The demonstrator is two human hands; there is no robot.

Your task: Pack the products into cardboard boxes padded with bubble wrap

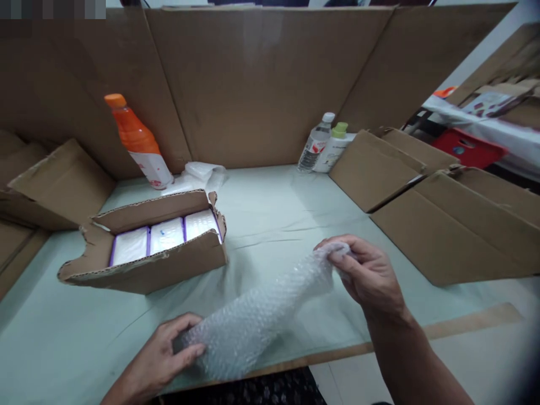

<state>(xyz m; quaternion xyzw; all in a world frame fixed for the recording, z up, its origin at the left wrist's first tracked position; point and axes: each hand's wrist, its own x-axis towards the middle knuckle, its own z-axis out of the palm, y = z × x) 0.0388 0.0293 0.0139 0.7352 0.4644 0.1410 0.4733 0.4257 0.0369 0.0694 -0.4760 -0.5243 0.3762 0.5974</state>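
A sheet of clear bubble wrap (261, 315) stretches between my two hands above the table's front edge. My left hand (162, 351) has its thumb and fingers around the lower left end of the wrap. At the upper right end, my right hand (371, 273) pinches a bunched corner between thumb and fingers. Beyond my left hand stands an open cardboard box (181, 264) with torn flaps. Three white packs with purple edges (166, 236) sit side by side inside it.
Behind the box are an orange-capped bottle (141, 146) and crumpled clear plastic (202, 174). A clear water bottle (315, 143) and a green-capped white bottle (335, 149) stand at the back. Cardboard boxes (459, 230) line the right; a cardboard wall (270, 84) closes the back.
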